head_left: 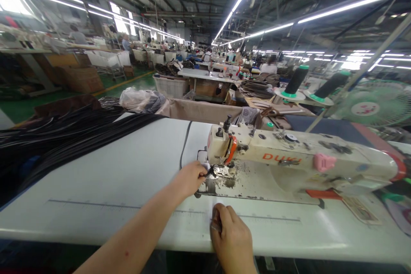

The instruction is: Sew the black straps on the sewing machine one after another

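A white sewing machine [276, 150] stands on a pale table [128, 171]. My left hand [192, 175] is closed at its needle area, fingers pinching the end of a dark strip [209, 172] beside the presser foot. A thin dark strip [185, 143] runs from the table's back edge down toward that hand. Nearer the front edge, my right hand [231, 233] is closed over the printed ruler line, thumb and fingers pressed together; a small brownish, shiny item shows between them, too unclear to name.
Long black strips [96, 139] are heaped over the table's left side. Behind the table stand a fabric-lined bin [199, 111] and a clear plastic bag [141, 99]. Thread cones [297, 81] and a green fan [372, 102] are at the right. People work farther back.
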`<action>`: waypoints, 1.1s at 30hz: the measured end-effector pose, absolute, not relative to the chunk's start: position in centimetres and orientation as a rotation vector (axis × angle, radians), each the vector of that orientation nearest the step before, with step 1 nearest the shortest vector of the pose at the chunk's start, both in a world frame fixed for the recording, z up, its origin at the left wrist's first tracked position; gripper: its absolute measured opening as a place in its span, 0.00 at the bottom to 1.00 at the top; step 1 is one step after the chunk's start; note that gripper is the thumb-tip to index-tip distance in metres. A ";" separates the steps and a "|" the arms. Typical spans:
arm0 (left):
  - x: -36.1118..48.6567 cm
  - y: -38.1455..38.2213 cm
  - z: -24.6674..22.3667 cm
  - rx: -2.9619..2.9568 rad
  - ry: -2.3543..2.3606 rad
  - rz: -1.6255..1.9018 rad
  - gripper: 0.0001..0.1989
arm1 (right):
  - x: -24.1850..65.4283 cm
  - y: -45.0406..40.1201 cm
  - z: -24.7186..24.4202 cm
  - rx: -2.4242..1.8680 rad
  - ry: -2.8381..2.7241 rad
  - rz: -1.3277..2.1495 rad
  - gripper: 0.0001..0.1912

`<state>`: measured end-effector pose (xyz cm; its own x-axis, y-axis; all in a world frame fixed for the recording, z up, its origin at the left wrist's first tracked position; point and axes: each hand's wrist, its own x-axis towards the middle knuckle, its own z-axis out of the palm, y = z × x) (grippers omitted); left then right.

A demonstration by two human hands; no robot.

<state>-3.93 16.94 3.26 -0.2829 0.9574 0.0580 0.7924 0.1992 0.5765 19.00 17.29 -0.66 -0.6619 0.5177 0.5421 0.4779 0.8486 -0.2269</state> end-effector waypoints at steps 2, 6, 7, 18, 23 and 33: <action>-3.8 16.8 3.3 1.639 2.164 0.750 0.06 | 19.1 17.3 -0.9 -0.739 -2.444 0.101 0.16; -4.0 17.1 3.5 1.623 2.165 0.751 0.06 | 19.3 17.2 -1.2 -0.768 -2.457 0.115 0.17; -3.9 17.1 3.6 1.617 2.167 0.751 0.06 | 19.3 17.2 -1.2 -0.774 -2.455 0.122 0.18; 0.2 17.1 3.1 1.413 2.296 0.735 0.03 | 19.2 17.0 -0.6 -0.774 -2.429 0.230 0.17; 0.9 17.2 3.6 1.448 2.306 0.641 0.10 | 19.7 17.0 0.1 -0.707 -2.346 0.401 0.16; 1.9 13.9 5.8 1.622 2.174 0.347 0.35 | 23.7 16.7 2.4 -0.689 -2.102 0.899 0.09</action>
<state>1.91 13.92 5.79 -0.2435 0.9548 -0.1703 0.8545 0.2943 0.4281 23.72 16.66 2.35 -0.5849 0.6969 0.4149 0.1815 0.6111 -0.7705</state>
